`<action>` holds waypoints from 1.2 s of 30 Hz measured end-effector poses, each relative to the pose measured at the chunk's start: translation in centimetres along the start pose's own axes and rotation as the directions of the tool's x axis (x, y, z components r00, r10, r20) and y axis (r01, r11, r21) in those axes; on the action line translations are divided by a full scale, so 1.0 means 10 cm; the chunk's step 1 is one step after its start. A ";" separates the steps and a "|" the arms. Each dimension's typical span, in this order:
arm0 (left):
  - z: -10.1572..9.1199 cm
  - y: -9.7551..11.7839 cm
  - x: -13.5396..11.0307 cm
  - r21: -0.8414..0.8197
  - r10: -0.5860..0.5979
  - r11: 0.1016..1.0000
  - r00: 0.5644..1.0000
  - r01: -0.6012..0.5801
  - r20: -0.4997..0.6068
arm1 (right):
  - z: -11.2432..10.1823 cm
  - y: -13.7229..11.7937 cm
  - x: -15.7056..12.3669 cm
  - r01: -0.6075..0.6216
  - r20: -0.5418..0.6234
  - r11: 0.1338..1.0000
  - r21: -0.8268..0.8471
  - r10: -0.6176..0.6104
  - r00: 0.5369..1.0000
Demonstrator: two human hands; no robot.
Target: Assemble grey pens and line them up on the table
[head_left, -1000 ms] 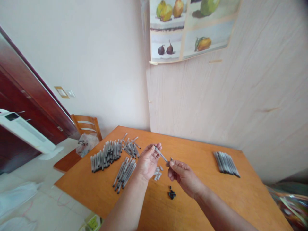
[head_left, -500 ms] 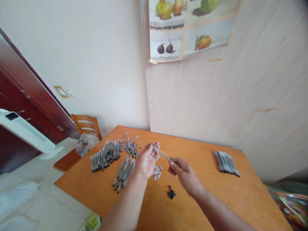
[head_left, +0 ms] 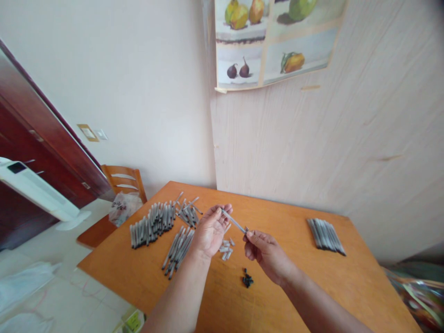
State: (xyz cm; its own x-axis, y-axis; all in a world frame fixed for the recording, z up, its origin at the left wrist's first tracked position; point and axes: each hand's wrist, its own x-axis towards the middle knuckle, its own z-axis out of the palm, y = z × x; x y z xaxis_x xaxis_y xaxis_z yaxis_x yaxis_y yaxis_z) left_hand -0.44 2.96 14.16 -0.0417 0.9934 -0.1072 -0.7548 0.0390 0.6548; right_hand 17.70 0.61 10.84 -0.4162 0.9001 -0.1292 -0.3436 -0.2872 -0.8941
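Note:
My left hand point(head_left: 211, 230) holds a thin grey pen tube point(head_left: 234, 221) by its upper end, fingers pinched round it, above the orange wooden table point(head_left: 347, 282). My right hand point(head_left: 264, 252) is closed in a pinch at the tube's lower end; whatever small piece sits in its fingertips is too small to name. Just below the left hand lie a few short grey pieces point(head_left: 226, 249). A small heap of black bits point(head_left: 247, 279) rests on the table in front of the right hand.
Piles of grey tubes point(head_left: 152, 221) and a second row point(head_left: 178, 247) lie on the table's left side. A neat bundle of finished grey pens point(head_left: 325, 236) sits at the right. A wooden chair point(head_left: 123, 181) stands beyond the left corner; wood-panel wall behind.
Both hands have stayed close together over the table; the right hand's pinch has shifted slightly along the tube's lower end. Nothing on the table has moved.

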 end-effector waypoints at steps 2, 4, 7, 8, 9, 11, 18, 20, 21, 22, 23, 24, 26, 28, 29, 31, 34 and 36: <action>0.00 -0.02 0.01 0.012 0.006 1.000 1.000 -0.006 -0.016 | 0.01 0.01 0.01 0.005 0.000 1.000 0.005 -0.005 1.000; 0.00 -0.04 0.01 0.023 0.015 1.000 0.999 -0.014 -0.043 | 0.01 0.01 0.02 0.019 -0.011 1.000 -0.017 -0.019 1.000; 0.02 -0.09 -0.01 0.038 0.012 0.999 0.998 -0.009 -0.067 | 0.02 0.02 0.05 0.041 -0.026 0.997 -0.066 -0.043 0.999; 0.02 -0.11 -0.02 0.046 0.007 0.999 0.998 -0.004 -0.068 | 0.01 0.03 0.06 0.048 -0.032 0.996 -0.078 -0.050 0.998; 0.02 -0.13 -0.03 0.055 0.002 0.999 0.998 0.002 -0.067 | 0.01 0.03 0.06 0.052 -0.039 0.995 -0.086 -0.056 0.998; 0.01 -0.17 -0.06 0.079 0.002 0.997 0.998 0.003 -0.062 | 0.00 0.05 0.07 0.061 -0.058 0.994 -0.091 -0.066 0.996; -0.05 -0.37 -0.16 0.427 -0.022 0.904 1.000 0.022 -0.005 | -0.04 0.10 0.09 0.079 -0.086 0.985 -0.151 -0.093 0.992; -0.07 -0.40 -0.17 0.512 -0.021 0.859 1.000 0.020 -0.005 | -0.04 0.11 0.09 0.084 -0.088 0.977 -0.195 -0.103 0.991; -0.08 -0.41 -0.17 0.530 -0.007 0.848 1.000 0.011 -0.009 | -0.05 0.12 0.09 0.084 -0.091 0.973 -0.215 -0.106 0.990; -0.10 -0.42 -0.16 0.533 0.011 0.846 1.000 0.002 -0.020 | -0.07 0.15 0.08 0.081 -0.097 0.968 -0.236 -0.106 0.990; -0.12 -0.42 -0.15 0.523 0.029 0.852 0.999 -0.004 -0.040 | -0.10 0.20 0.07 0.075 -0.108 0.962 -0.264 -0.107 0.988; -0.14 -0.42 -0.13 0.506 0.047 0.862 0.997 -0.008 -0.064 | -0.14 0.26 0.07 0.066 -0.119 0.951 -0.302 -0.106 0.987; -0.20 -0.42 -0.09 0.472 0.071 0.882 0.991 -0.009 -0.114 | -0.26 0.42 0.05 0.041 -0.141 0.903 -0.428 -0.112 0.984; -0.25 -0.41 -0.06 0.456 0.092 0.890 0.984 -0.014 -0.150 | -0.41 0.62 0.02 0.006 -0.125 0.810 -0.587 -0.098 0.987; -0.28 -0.40 -0.05 0.454 0.104 0.891 0.981 -0.018 -0.164 | -0.49 0.72 0.01 -0.007 -0.118 0.753 -0.658 -0.094 0.989; -0.32 -0.38 -0.03 0.445 0.122 0.895 0.975 -0.027 -0.185 | -0.65 0.90 -0.02 -0.014 -0.109 0.643 -0.765 -0.109 0.988; -0.34 -0.33 -0.03 0.403 0.136 0.914 0.967 -0.039 -0.215 | -0.82 1.08 -0.04 -0.026 -0.118 0.538 -0.843 -0.138 0.983; -0.35 -0.30 -0.03 0.381 0.148 0.923 0.961 -0.050 -0.233 | -0.89 1.13 -0.03 -0.039 -0.128 0.491 -0.870 -0.148 0.981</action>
State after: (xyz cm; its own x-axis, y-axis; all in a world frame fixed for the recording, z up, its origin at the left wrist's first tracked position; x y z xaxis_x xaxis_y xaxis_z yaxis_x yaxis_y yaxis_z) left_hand -0.46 2.15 9.68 -0.3045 0.9352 -0.1807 -0.4456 0.0278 0.8948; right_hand 21.43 0.01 -3.00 -0.2493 0.9672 -0.0488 0.5803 0.1088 -0.8071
